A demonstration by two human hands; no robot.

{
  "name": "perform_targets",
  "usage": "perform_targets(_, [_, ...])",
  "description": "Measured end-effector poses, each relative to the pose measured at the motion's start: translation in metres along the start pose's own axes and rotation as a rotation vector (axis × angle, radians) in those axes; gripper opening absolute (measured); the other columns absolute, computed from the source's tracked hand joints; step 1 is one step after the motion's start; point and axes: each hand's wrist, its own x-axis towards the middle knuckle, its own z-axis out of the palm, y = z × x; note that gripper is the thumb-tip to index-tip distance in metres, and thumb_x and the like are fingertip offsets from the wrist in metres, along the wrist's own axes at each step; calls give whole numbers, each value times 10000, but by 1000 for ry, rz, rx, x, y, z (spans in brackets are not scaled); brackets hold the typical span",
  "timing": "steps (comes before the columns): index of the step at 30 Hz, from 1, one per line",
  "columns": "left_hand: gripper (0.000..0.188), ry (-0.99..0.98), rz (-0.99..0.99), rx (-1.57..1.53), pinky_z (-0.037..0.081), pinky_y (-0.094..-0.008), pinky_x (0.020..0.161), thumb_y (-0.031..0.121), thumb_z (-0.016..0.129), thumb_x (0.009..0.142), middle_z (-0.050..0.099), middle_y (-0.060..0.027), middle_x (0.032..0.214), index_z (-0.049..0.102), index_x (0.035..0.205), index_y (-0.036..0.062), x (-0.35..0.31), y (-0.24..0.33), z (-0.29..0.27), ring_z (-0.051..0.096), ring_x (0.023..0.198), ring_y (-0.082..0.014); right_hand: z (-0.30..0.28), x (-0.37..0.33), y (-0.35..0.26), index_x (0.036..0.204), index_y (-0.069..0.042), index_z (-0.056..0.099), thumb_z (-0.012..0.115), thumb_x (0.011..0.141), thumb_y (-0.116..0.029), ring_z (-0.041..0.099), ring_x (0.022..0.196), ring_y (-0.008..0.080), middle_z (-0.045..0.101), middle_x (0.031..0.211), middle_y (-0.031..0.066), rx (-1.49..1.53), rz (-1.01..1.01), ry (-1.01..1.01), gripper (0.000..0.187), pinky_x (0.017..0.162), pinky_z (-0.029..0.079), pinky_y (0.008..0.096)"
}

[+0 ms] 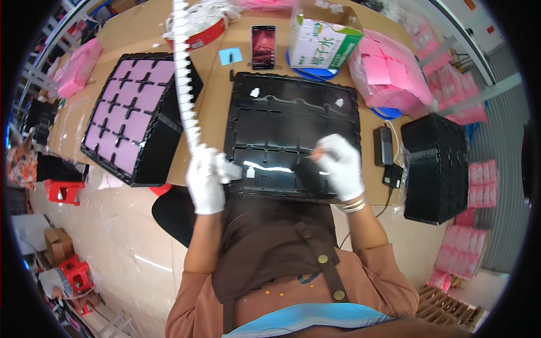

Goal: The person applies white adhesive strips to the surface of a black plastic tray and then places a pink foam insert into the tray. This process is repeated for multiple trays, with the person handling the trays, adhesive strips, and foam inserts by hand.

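Black tray [293, 112] lies flat on desk, w/ white strip [186, 84] running up from its near-left corner. Strip looks light, floppy; grip near lower end. Left hand [205, 177] clenched round strip. Right hand [340, 166] pinches thin tool over tray's near edge.

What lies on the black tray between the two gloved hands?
In the head view, a small white part lies on the black tray, between the left hand and the right hand.

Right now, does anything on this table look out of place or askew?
The stack of trays with pink inserts sits skewed and juts past the table edge. The black tray lies square, though only three small white parts are in its pockets.
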Motion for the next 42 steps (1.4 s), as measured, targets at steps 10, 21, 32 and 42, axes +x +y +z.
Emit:
perform_targets(10, [198,8,41,18,345,-181,461,211,554,971,619,-11,862,602,1045,34,13,-4,-25,493,584,-30,-55,-43,61,747,-63,643,621,734,-69,647,739,311,656,739,128,-768,383,-157,27,670,501,392])
perform_targets(21, [231,85,15,35,365,-188,481,214,591,951,623,-16,865,609,1071,18,5,-9,-13,481,572,-34,-60,-60,81,787,-61,573,564,738,54,622,662,308,597,765,107,-684,49,-167,125,612,511,359])
perform_targets(32, [206,-26,37,176,379,-174,481,198,586,947,604,-21,794,616,997,0,10,-7,-21,493,542,-28,-82,63,149,806,-8,569,528,816,33,662,691,192,603,691,85,-479,186,71,59,657,502,292])
perform_targets(42, [184,8,19,217,387,-177,488,185,587,942,588,-6,759,621,970,6,13,-8,-29,489,553,-22,-81,130,158,818,-59,670,652,779,-181,665,803,338,681,813,165,-697,402,-143,130,729,523,403])
